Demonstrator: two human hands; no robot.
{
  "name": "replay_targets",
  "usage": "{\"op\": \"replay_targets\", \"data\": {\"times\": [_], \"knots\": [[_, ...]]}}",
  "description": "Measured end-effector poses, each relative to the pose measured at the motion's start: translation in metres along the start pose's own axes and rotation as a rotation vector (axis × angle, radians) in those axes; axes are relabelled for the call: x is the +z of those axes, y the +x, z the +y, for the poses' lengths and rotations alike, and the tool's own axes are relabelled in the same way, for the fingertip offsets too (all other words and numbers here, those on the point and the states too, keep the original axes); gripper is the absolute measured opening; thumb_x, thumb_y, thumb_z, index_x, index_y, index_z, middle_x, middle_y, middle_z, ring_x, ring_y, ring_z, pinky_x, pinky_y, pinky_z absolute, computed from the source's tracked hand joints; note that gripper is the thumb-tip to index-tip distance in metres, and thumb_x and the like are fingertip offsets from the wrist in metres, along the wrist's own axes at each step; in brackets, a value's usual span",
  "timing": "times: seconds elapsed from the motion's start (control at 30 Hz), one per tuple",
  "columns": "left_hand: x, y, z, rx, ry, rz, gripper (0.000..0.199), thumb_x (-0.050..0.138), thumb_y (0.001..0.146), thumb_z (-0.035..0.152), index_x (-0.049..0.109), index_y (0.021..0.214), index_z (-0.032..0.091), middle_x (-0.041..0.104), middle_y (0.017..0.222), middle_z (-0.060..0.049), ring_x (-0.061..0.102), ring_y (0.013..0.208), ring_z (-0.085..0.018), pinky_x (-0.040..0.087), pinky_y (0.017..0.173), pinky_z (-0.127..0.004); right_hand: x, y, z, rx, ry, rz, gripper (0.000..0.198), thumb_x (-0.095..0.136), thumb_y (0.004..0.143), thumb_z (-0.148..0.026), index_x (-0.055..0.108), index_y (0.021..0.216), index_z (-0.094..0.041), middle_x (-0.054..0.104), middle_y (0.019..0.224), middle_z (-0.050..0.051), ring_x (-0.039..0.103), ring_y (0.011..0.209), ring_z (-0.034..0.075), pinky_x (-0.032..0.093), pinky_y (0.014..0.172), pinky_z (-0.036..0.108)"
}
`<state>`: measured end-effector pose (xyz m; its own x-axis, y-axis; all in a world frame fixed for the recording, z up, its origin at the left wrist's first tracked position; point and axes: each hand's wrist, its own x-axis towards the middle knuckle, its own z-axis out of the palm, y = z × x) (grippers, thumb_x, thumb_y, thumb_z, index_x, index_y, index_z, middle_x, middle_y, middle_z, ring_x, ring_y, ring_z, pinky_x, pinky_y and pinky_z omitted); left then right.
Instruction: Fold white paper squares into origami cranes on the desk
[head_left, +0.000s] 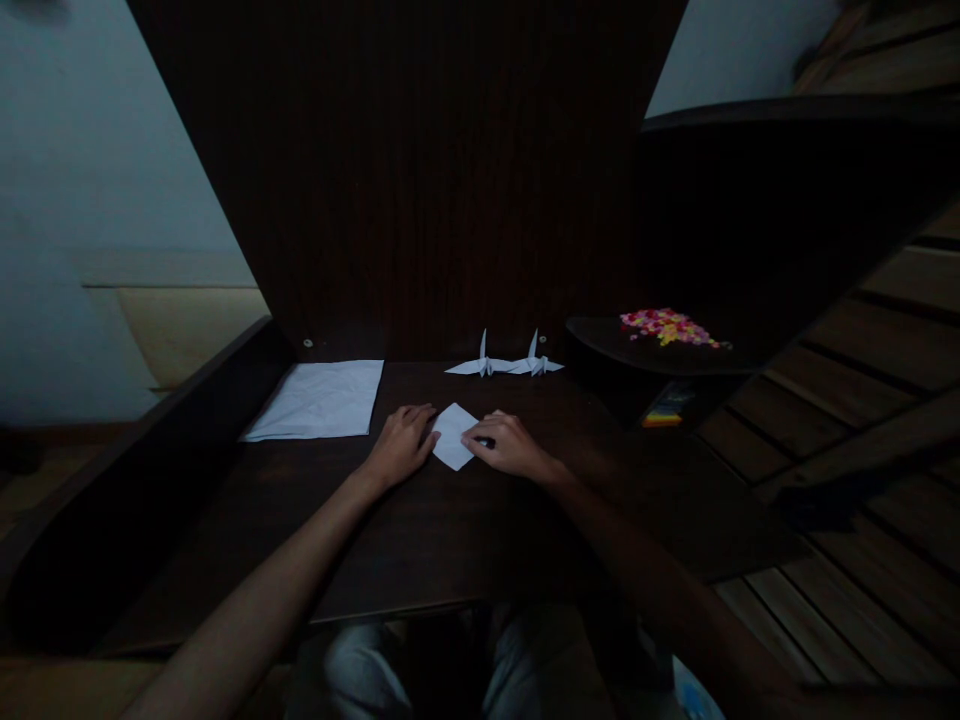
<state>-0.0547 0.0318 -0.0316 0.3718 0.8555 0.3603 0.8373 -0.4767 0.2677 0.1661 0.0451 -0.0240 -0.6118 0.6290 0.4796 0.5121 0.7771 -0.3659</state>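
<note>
A kite-shaped piece of folded white paper (454,437) lies flat on the dark desk between my hands. My left hand (402,443) rests palm down at its left edge, fingers stretched out and the thumb touching the paper. Over the right edge, my right hand (508,445) is closed, its thumb tip on the paper. A small dark object (486,442) shows between that thumb and the curled fingers; its kind is too dim to make out. Just behind stand two white origami cranes (486,367), side by side with their wings meeting.
A stack of white paper sheets (319,400) lies at the left of the desk (420,540). Small pink, red and yellow pieces (667,327) are heaped on a low shelf (600,342) at the right. A dark panel (420,180) rises behind the desk, and a raised side board (150,470) borders the left.
</note>
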Motion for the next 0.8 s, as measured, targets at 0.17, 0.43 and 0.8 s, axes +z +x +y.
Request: {"op": "replay_targets", "data": {"times": [0.17, 0.43, 0.8], "knots": [[0.001, 0.000, -0.003, -0.045, -0.021, -0.034, 0.036, 0.045, 0.090, 0.034, 0.060, 0.119, 0.018, 0.055, 0.130, -0.011, 0.045, 0.122, -0.030, 0.040, 0.097, -0.049, 0.002, 0.000, -0.001, 0.105, 0.138, 0.108, 0.011, 0.063, 0.081, -0.022, 0.071, 0.074, -0.018, 0.071, 0.073, 0.003, 0.064, 0.066, 0.015, 0.046, 0.066, 0.027], [-0.001, 0.002, -0.001, -0.048, -0.112, -0.025, 0.031, 0.047, 0.088, 0.032, 0.063, 0.111, 0.018, 0.061, 0.121, -0.010, 0.048, 0.117, -0.028, 0.040, 0.098, -0.048, 0.010, -0.001, 0.018, 0.252, 0.029, 0.176, 0.025, 0.068, 0.074, -0.016, 0.065, 0.098, -0.021, 0.068, 0.097, 0.006, 0.055, 0.094, 0.023, 0.046, 0.084, 0.039], [0.000, 0.004, -0.001, -0.060, -0.177, 0.026, 0.023, 0.049, 0.085, 0.026, 0.065, 0.100, 0.018, 0.067, 0.108, -0.008, 0.055, 0.106, -0.025, 0.043, 0.093, -0.043, 0.016, 0.003, 0.020, 0.389, 0.328, 0.214, 0.041, 0.059, 0.065, -0.003, 0.057, 0.104, -0.018, 0.068, 0.092, 0.004, 0.062, 0.082, 0.015, 0.050, 0.078, 0.031]]}}
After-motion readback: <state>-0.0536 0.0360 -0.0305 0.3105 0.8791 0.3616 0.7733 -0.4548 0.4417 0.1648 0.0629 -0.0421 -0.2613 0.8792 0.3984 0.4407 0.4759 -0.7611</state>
